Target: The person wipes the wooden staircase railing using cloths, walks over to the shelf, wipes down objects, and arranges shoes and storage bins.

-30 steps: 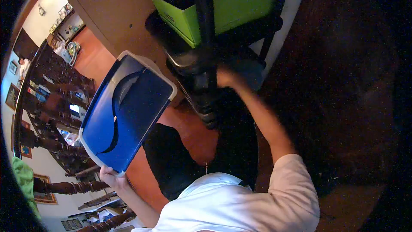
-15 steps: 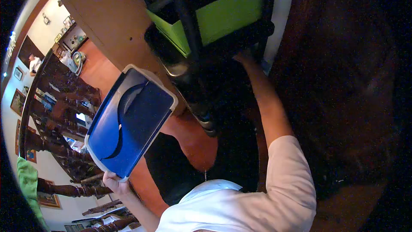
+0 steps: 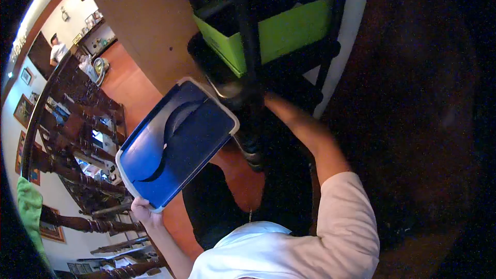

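My left hand (image 3: 146, 212) is closed on the lower corner of a blue plastic lid-like panel (image 3: 175, 139) with a pale rim and a dark curved band across it. The panel is tilted in front of my knees, beside a dark shelf stand (image 3: 248, 46). My right arm (image 3: 305, 126) reaches into the shadow under the shelf, behind a dark post. The fingers of that hand are hidden, so what they touch cannot be seen. On the shelf above sits a bright green box (image 3: 294, 28) with a dark inside.
A dark wooden balustrade (image 3: 77, 124) runs along the left, with a green cloth (image 3: 29, 204) hung at its lower end. Behind the stand is a brown panel (image 3: 134, 20). Far off at upper left stands a person (image 3: 58, 50) in a white top. Reddish floor (image 3: 132, 75) shows beyond.
My left hand and the blue panel have moved slightly right in view, as has the shelf stand. My right forearm has swung left, its wrist now lower behind the post.
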Motion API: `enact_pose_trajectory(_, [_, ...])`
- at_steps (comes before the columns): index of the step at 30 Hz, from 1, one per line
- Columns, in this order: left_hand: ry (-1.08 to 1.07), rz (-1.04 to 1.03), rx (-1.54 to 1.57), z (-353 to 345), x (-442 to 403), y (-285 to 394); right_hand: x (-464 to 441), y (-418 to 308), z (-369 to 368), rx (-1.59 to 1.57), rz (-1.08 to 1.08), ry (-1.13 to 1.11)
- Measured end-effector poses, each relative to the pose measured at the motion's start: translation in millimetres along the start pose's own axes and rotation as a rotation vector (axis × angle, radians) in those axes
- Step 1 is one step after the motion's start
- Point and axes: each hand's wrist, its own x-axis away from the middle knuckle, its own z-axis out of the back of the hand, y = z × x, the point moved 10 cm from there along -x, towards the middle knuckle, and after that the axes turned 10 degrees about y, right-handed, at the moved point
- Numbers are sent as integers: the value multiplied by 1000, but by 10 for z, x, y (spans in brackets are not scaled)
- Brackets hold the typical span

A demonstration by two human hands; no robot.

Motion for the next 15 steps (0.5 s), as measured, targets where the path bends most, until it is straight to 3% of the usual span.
enact_pose_trajectory(9, [138, -10, 17, -69, 80, 79, 530, 854, 738, 435, -394, 166])
enact_pose_trajectory(15, [46, -2, -23, -62, -100, 111, 295, 68, 213, 237, -113, 37])
